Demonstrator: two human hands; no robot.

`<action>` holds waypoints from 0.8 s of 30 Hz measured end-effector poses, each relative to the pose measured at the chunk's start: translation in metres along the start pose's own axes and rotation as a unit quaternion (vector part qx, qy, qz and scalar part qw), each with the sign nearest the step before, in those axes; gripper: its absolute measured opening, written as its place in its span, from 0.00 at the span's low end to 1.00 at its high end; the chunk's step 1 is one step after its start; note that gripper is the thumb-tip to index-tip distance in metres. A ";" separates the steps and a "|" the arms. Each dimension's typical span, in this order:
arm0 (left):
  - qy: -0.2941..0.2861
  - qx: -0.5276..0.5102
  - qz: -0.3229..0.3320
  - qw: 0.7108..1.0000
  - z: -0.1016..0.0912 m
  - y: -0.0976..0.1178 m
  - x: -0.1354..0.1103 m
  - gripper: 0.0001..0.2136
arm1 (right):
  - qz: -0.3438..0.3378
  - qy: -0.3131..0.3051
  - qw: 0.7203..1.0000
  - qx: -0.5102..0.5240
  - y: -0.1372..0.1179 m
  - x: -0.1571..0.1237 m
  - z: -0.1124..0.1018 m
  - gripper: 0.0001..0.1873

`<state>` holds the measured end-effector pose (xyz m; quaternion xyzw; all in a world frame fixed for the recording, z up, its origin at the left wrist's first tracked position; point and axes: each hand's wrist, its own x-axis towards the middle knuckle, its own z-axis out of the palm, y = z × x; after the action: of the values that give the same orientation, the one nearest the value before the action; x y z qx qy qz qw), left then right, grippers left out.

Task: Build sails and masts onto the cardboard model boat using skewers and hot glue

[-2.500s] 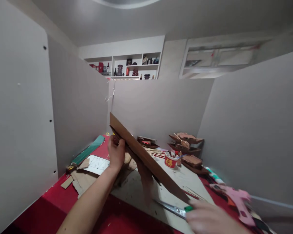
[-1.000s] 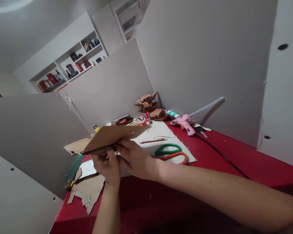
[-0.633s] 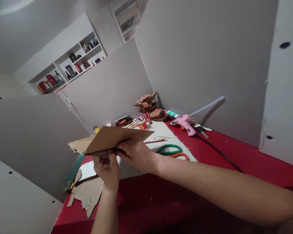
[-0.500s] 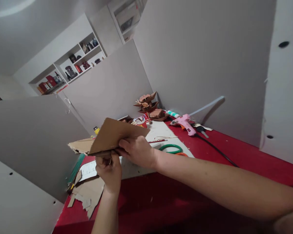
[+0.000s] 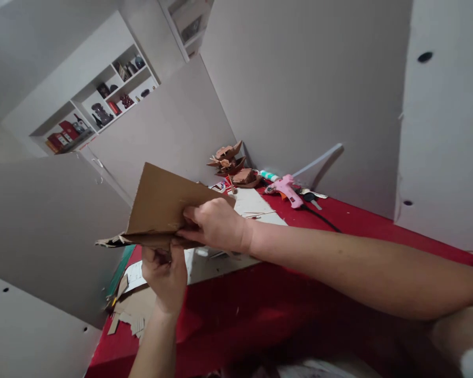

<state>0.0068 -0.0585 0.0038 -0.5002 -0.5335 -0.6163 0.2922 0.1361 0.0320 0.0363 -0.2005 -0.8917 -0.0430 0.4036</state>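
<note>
A brown cardboard piece [image 5: 161,197], with one broad panel standing up and a flatter layered part below it, is held in the air over the table. My left hand [image 5: 165,270] grips its lower edge from underneath, thumb and fingers pinched together. From the right, my right hand [image 5: 216,226] closes on the upright panel near the fold, with the fingertips pressed against the board. The flat part's left end shows a torn, ragged edge. What lies behind the panel is hidden.
On the red table [image 5: 228,310] lies a white board [image 5: 256,205]. A pink glue gun [image 5: 287,190] with a black cord rests at right. Brown cardboard boat-like models [image 5: 228,160] stand at the back corner. Cardboard scraps [image 5: 136,310] and a printed sheet [image 5: 134,275] lie at left. Grey panels surround the table.
The cardboard's upright panel has swung up and now faces me more fully. Both hands keep their hold. The view has shifted, and the green-handled scissors are now hidden behind my right arm.
</note>
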 end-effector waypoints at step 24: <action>-0.310 0.172 0.248 0.901 -0.023 0.033 0.108 0.08 | 0.094 -0.061 0.987 0.112 -0.004 0.091 -0.093 0.15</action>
<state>-0.0063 -0.0702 0.1181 -0.7240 -0.5535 -0.2361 0.3372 0.1454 0.0358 0.1663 -0.2390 -0.8909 0.1075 0.3709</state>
